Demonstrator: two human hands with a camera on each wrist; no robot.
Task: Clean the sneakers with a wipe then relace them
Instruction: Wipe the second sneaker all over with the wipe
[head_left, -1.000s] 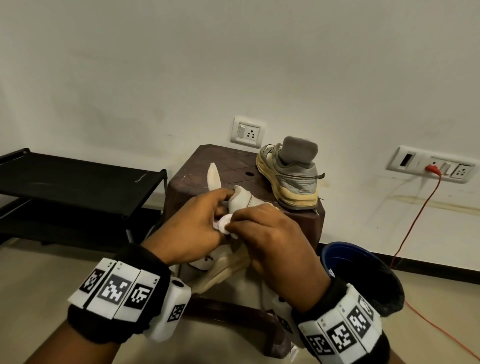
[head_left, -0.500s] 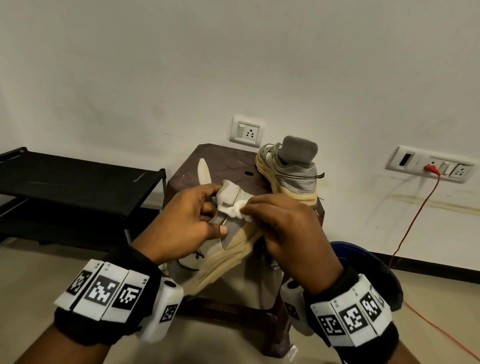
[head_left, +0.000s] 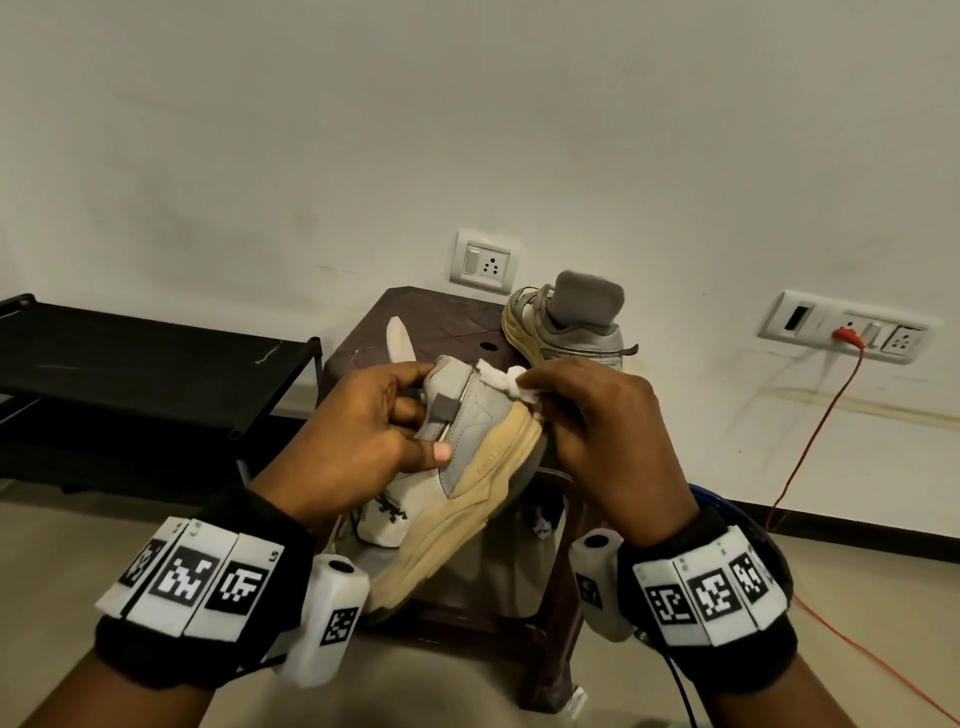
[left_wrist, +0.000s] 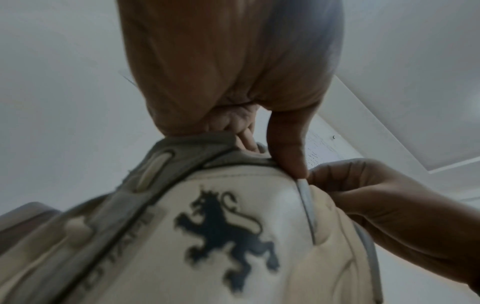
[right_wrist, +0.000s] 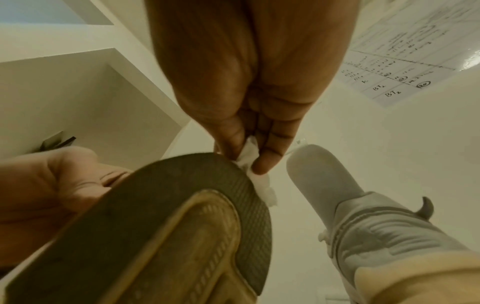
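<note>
The sneaker (head_left: 467, 467) being cleaned is held up in the air in front of the person, heel uppermost and toe slanting down toward the body, with its yellowed sole facing right. The left hand (head_left: 358, 441) grips it at the heel collar, fingers curled over the rim and thumb pressed against the grey side panel. The right hand (head_left: 608, 431) pinches a crumpled white wipe (head_left: 511, 382) between thumb and fingertips and presses it against the heel end, where the grey upper meets the sole edge; the right wrist view shows the wipe (right_wrist: 253, 162) bunched against the rim of the dark tread.

Behind the hands, the second sneaker (head_left: 566, 322) stands on a dark brown stool (head_left: 441, 322), close to its back right corner. A cream strip (head_left: 400, 340) stands up just behind the left hand; what it is cannot be told.

The job appears to be in its wiping stage, with no lacing visible on the held shoe. The wad is small and gripped only at its edge, so a firm stroke along the ribbed sole could drag it out of the fingers or shred it. The one-handed hold at the collar gives little leverage against that pressure, so the shoe could twist or slip downward. A wide elbow swing could knock the other shoe off the stool.
</note>
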